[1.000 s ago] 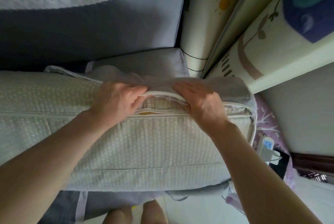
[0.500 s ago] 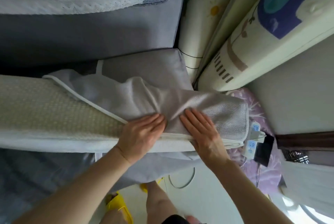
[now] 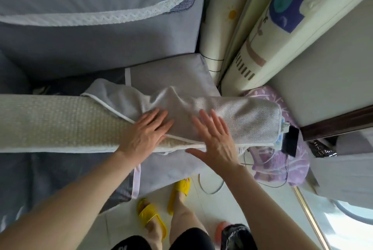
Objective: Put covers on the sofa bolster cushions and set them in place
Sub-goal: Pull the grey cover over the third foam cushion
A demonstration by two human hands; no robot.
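Your grey fabric sofa [image 3: 96, 51] fills the upper left. Across its seat lies the long cream woven bolster cushion [image 3: 60, 122], its right end inside the grey mesh cover [image 3: 242, 120], which is bunched midway along. Your left hand [image 3: 145, 134] rests flat on the cover's piped edge, grip apart; your right hand [image 3: 216, 138] hovers beside it, fingers spread. Yellow slippers [image 3: 151, 215] stand on the floor below.

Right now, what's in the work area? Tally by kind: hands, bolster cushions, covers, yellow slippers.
Hands: 2, left hand and right hand
Bolster cushion: 1
Grey cover: 1, partly on
Yellow slippers: 2
Total: 6
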